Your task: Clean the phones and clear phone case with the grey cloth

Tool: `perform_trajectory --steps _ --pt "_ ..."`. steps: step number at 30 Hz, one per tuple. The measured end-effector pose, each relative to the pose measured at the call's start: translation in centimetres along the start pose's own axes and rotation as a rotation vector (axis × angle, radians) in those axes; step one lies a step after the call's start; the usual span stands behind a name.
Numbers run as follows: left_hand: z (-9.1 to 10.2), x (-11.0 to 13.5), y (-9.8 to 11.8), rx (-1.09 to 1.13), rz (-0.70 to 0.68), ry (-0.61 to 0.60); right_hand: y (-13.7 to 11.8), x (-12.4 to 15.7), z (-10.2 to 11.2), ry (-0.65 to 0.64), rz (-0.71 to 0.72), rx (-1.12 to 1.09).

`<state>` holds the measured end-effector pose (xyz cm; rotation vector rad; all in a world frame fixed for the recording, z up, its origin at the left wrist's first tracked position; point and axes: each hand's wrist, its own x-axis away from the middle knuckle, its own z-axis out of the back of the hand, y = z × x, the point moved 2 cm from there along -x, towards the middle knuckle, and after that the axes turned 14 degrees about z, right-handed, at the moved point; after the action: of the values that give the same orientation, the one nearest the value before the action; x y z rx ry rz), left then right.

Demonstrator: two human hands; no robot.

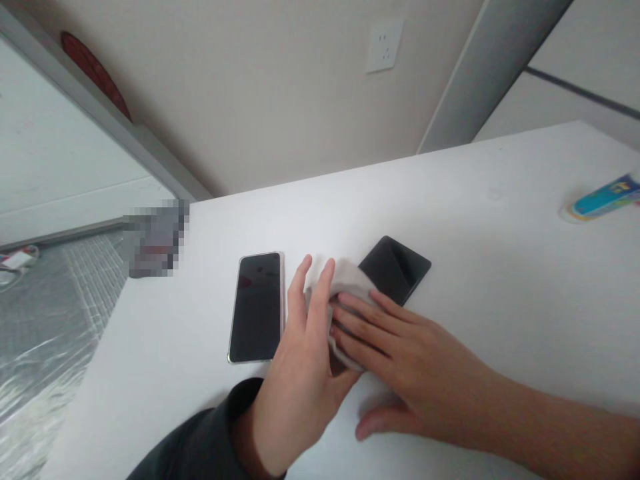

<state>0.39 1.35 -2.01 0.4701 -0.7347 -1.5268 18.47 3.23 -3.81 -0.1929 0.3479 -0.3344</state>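
Observation:
A light grey cloth point(345, 277) is bunched between my two hands above the table. My left hand point(305, 380), in a black sleeve, is around its near left side; two fingers point up and away, while the others are partly hidden. My right hand point(400, 353) rests on the cloth with long, straight fingers, its thumb held apart below. Just beyond the cloth lies a flat, glossy black object point(397, 263), partly covered by the cloth and my fingers. Left of my left hand, a smartphone point(257, 307) in a clear case lies with its dark screen up.
Under everything is a white table point(480, 220), its back edge near a wall with a socket point(385, 45). A blue-labelled container point(603, 199) is at the far right. A pixelated dark object point(157, 243) sits at the left corner. Clear plastic sheeting point(55, 327) covers the floor.

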Motion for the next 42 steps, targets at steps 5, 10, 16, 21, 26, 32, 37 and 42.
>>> perform_trajectory --steps 5,10,16,21,26,32,37,42 --pt "-0.3 0.3 0.0 0.023 0.019 0.038 0.2 -0.3 0.3 0.011 -0.11 0.11" --pt "-0.4 0.4 0.2 0.013 0.008 0.05 -0.3 -0.9 0.0 -0.027 -0.015 0.063" --pt "-0.2 0.3 0.4 -0.012 -0.019 0.03 2.2 0.5 1.2 -0.046 -0.214 0.219" --pt "-0.2 0.2 0.2 0.02 -0.029 0.039 0.5 0.4 0.9 -0.08 -0.033 0.094" --pt "-0.3 0.2 -0.1 0.046 -0.014 0.05 1.9 1.3 1.1 -0.048 -0.122 0.154" --pt "-0.3 0.1 -0.3 0.084 -0.026 0.022 0.9 1.5 0.9 -0.078 0.038 0.091" --pt "-0.3 0.2 -0.1 0.053 -0.069 0.002 1.8 1.9 1.8 -0.062 -0.055 0.171" --pt "-0.2 0.2 -0.2 0.06 -0.058 -0.018 1.7 2.2 1.7 -0.091 0.116 0.074"
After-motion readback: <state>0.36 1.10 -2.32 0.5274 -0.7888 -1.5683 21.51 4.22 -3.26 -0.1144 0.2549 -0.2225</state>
